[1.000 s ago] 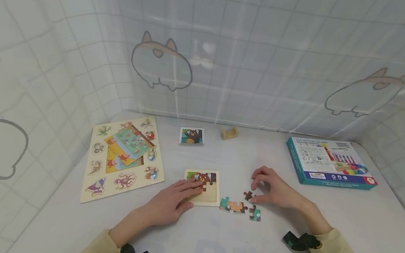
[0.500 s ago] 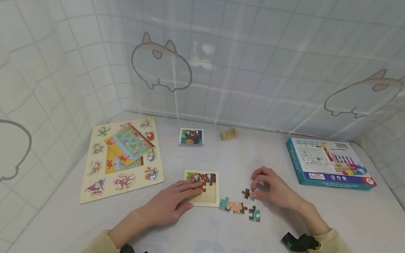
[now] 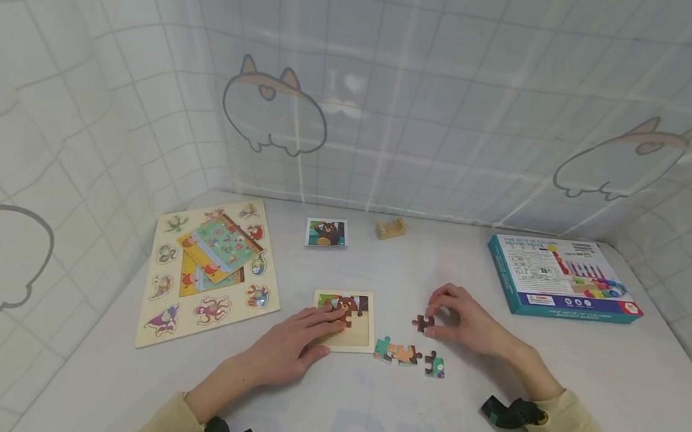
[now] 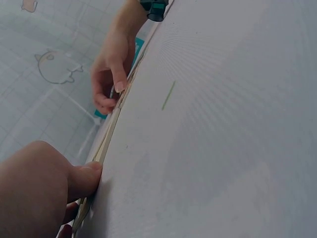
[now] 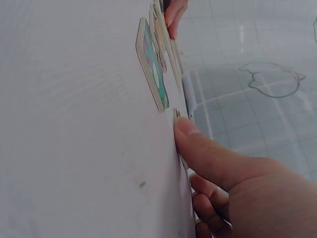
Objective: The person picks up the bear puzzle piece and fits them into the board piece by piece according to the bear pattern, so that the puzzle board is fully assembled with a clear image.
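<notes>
My left hand (image 3: 293, 346) lies over the left part of a wooden puzzle tray (image 3: 371, 343), its fingers stretched across the bear picture (image 3: 348, 304). In the left wrist view its thumb (image 4: 85, 179) presses at the tray's near edge. To the right, my right hand (image 3: 466, 320) pinches a dark brown jigsaw piece (image 3: 421, 324) between thumb and index finger, low over the table. Just in front of that hand lie a teal and brown piece (image 3: 434, 365) and a joined teal and orange pair (image 3: 396, 352), beside the tray's right edge.
A bear picture card (image 3: 327, 233) and a small wooden stand (image 3: 391, 228) are at the back. On the left lies a wooden sea-animal board (image 3: 145, 325) bearing colourful cards (image 3: 221, 250). A teal-edged box (image 3: 567, 277) occupies the right, near the wall curtain (image 3: 439, 115).
My right hand has turned the brown piece and moved it slightly up and left, away from the loose pieces. The left hand stays on the tray.
</notes>
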